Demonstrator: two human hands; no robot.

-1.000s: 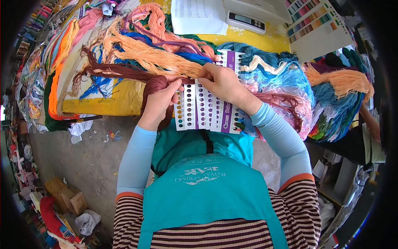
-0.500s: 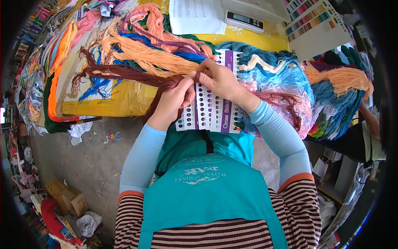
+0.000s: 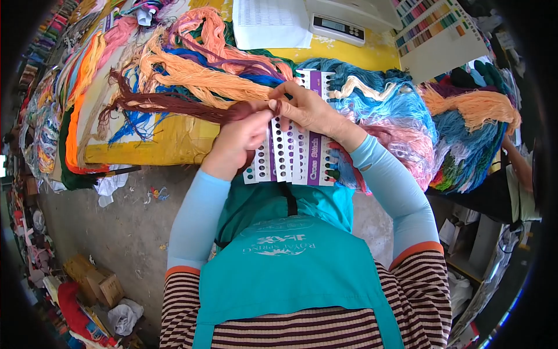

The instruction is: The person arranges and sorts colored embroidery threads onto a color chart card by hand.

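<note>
Over punched cards [image 3: 297, 157], curled hands [image 3: 239, 138] [image 3: 311, 110] meet on brown thread [image 3: 177, 104].

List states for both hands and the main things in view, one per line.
Left hand: closed on maroon thread
Right hand: pinching maroon thread
Maroon thread: bunched at the hands, loose ends trailing left
Punched thread cards: overlapping, fanned
Peach-orange thread: loose, spread out
Printed sheet: lying printed side up
Digital scale: readout illegible
Teal apron: worn
</note>
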